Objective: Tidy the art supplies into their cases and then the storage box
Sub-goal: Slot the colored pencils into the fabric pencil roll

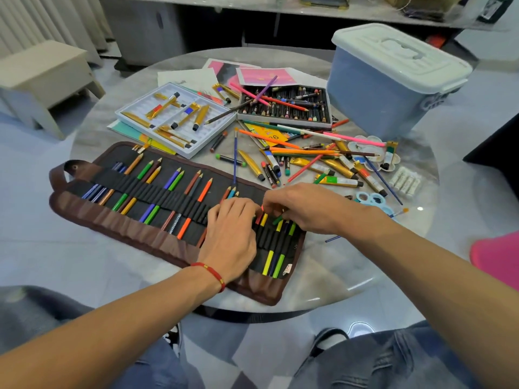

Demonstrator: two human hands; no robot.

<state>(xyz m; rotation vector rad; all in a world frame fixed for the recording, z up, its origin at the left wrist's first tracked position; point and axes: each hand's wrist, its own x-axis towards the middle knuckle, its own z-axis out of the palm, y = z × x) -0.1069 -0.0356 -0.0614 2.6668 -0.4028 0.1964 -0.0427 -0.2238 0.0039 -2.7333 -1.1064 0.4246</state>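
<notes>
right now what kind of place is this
Probably a room at home used for art: a round table strewn with paint tubes and coloured pencils, a lidded plastic storage box, and a low stool on the tiled floor.

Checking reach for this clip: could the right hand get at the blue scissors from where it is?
Probably yes. The scissors lie flat on the table just beyond the right hand, which is busy at the pencil roll. Nothing covers them.

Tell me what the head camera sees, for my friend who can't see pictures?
Two hands, the left hand and right hand, work at a brown roll-up pencil case spread open on a round table, fitting coloured pencils into its slots. Behind it lie loose pencils, a tray of paint tubes, a crayon box and a closed blue storage box.
</notes>
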